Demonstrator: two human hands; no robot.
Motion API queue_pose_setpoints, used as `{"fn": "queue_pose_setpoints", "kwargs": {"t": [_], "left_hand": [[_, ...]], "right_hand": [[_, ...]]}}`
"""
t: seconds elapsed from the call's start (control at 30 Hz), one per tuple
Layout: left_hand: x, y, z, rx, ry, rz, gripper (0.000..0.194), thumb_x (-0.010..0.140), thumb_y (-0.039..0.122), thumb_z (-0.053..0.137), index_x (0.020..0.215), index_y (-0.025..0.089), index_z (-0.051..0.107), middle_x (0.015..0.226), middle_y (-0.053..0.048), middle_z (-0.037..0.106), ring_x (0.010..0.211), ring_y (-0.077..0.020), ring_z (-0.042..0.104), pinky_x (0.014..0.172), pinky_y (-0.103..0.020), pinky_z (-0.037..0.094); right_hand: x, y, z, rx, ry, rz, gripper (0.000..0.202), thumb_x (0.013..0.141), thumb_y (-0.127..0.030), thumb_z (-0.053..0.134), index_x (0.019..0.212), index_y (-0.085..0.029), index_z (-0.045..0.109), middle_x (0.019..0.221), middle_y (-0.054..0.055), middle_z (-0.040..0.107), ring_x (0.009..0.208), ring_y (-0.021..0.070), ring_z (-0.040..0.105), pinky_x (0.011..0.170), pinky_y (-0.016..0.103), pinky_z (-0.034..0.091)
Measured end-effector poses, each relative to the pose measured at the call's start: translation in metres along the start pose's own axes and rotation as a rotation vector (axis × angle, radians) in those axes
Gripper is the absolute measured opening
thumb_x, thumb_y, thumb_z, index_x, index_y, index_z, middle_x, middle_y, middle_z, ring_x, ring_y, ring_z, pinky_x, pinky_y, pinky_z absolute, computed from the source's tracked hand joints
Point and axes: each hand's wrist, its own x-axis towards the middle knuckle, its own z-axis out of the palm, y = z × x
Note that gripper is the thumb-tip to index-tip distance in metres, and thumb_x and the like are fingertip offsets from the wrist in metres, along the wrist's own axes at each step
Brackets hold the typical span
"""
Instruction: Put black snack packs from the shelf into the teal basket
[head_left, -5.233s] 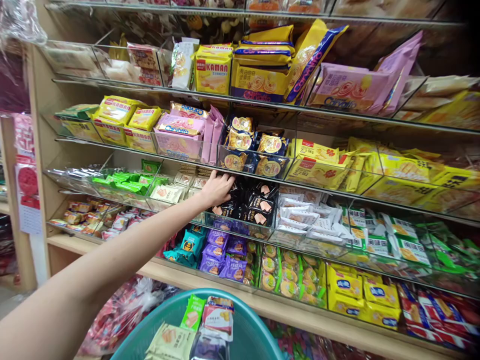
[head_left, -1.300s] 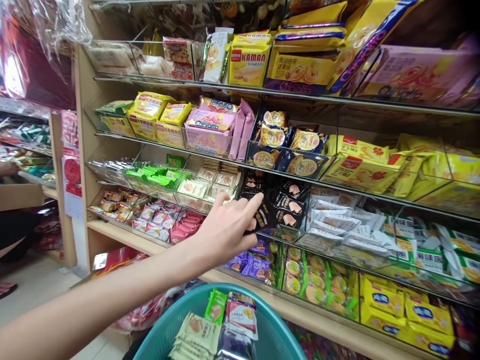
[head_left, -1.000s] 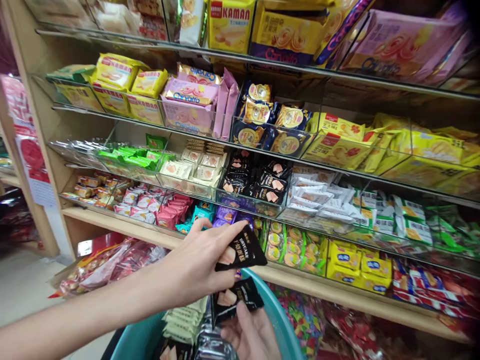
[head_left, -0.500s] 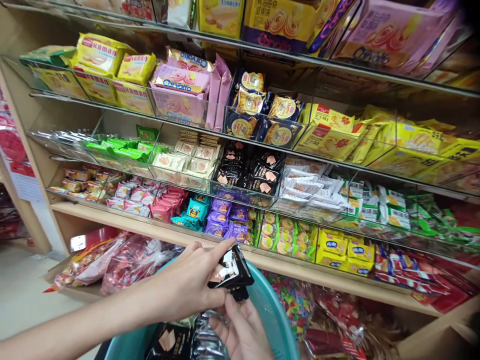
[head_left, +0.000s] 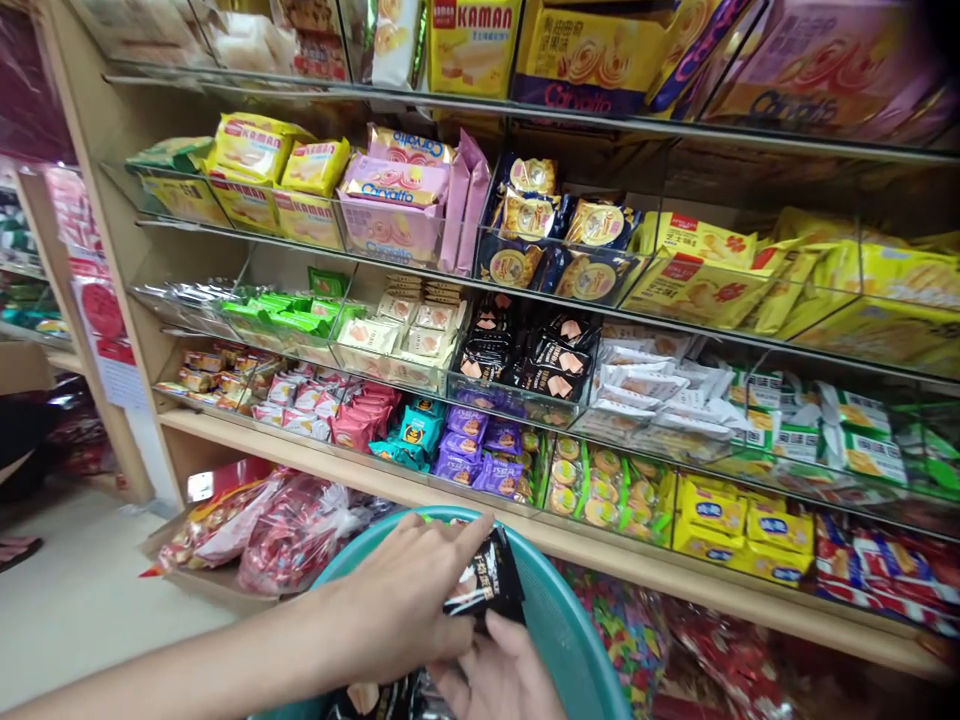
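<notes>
My left hand [head_left: 401, 610] reaches in from the lower left and pinches a few black snack packets [head_left: 484, 585] over the teal plastic basket [head_left: 559, 625]. My right hand [head_left: 499, 680] lies just below, inside the basket, its thumb against the packets' lower edge. Whether it grips them is hidden. More black packets [head_left: 525, 365] of the same kind fill a clear bin on the third shelf, straight ahead and above my hands.
Clear-fronted shelves hold snack packs: green wafers [head_left: 274, 315], beige packets [head_left: 397, 335], white packets [head_left: 652, 390], purple packets [head_left: 480, 455], yellow packs [head_left: 739, 520]. Red bagged sweets [head_left: 292, 525] sit on the floor at the left. A person's leg [head_left: 19, 450] shows at the far left.
My left hand took black packets from the shelf bin and brought them down to the basket. My right hand came up beneath them. The view shifted slightly right and down.
</notes>
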Motion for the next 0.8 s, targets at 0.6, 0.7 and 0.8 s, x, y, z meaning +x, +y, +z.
{"fn": "queue_pose_setpoints", "kwargs": {"t": [0.6, 0.7, 0.8], "left_hand": [[-0.001, -0.004, -0.001, -0.009, -0.102, 0.043, 0.08, 0.072, 0.023, 0.057, 0.145, 0.023, 0.023, 0.125, -0.014, 0.056, 0.11, -0.0303, 0.054, 0.09, -0.045, 0.043], [-0.003, -0.002, 0.001, -0.025, -0.136, 0.054, 0.083, 0.069, 0.021, 0.059, 0.144, 0.022, 0.024, 0.135, -0.014, 0.047, 0.118, -0.031, 0.048, 0.097, -0.048, 0.039], [-0.006, 0.002, 0.006, -0.016, -0.147, 0.065, 0.082, 0.067, 0.023, 0.062, 0.142, 0.023, 0.029, 0.131, -0.013, 0.05, 0.113, -0.0317, 0.051, 0.094, -0.049, 0.042]], "right_hand": [[-0.009, -0.003, 0.001, -0.052, -0.042, 0.037, 0.04, 0.057, -0.029, 0.08, 0.09, -0.014, 0.065, 0.091, 0.008, 0.073, 0.084, 0.0191, 0.066, 0.073, 0.033, 0.054], [-0.01, 0.001, 0.001, -0.039, -0.04, 0.015, 0.045, 0.054, -0.026, 0.082, 0.094, -0.016, 0.064, 0.085, 0.004, 0.073, 0.079, 0.0189, 0.066, 0.07, 0.033, 0.054], [-0.013, 0.008, -0.001, -0.044, -0.031, 0.007, 0.05, 0.052, -0.027, 0.083, 0.097, -0.017, 0.063, 0.08, 0.003, 0.072, 0.073, 0.0182, 0.066, 0.066, 0.031, 0.053]]}}
